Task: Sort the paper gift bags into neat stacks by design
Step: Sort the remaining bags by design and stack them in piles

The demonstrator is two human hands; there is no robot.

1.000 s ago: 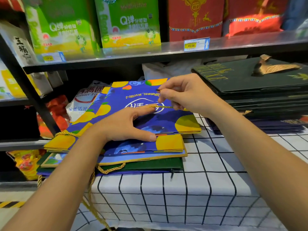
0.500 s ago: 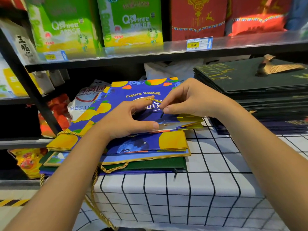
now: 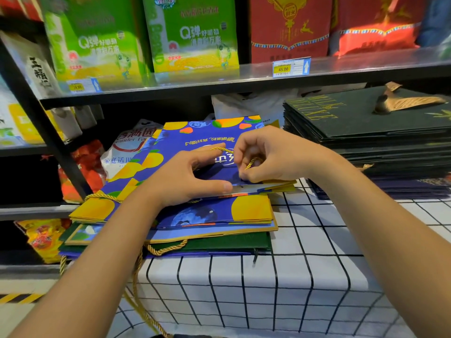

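Note:
A pile of flat blue gift bags [image 3: 212, 211] with yellow fruit prints lies on a table covered in white cloth with black grid lines [image 3: 244, 289]. Under them lie a dark green bag [image 3: 219, 245] and more blue ones. My left hand [image 3: 185, 179] rests on the top bag [image 3: 210, 132], thumb along its near edge, index finger stretched toward its gold rope handle [image 3: 219, 149]. My right hand [image 3: 271, 154] pinches that gold rope over the bag's middle. A tall stack of dark green bags [image 3: 366, 123] with gold lettering sits at the right.
A metal shelf [image 3: 244, 79] overhangs the table, holding green boxes [image 3: 195, 35] and red boxes [image 3: 290, 28] with a price tag [image 3: 290, 67]. Packaged goods [image 3: 127, 147] crowd the lower left shelves. Gold rope handles [image 3: 136, 289] dangle over the table's front edge.
My right hand has moved down onto the top bag's middle, folding the gold handle toward it. The left index finger has stretched toward the rope. The top bag's near edge has lifted slightly.

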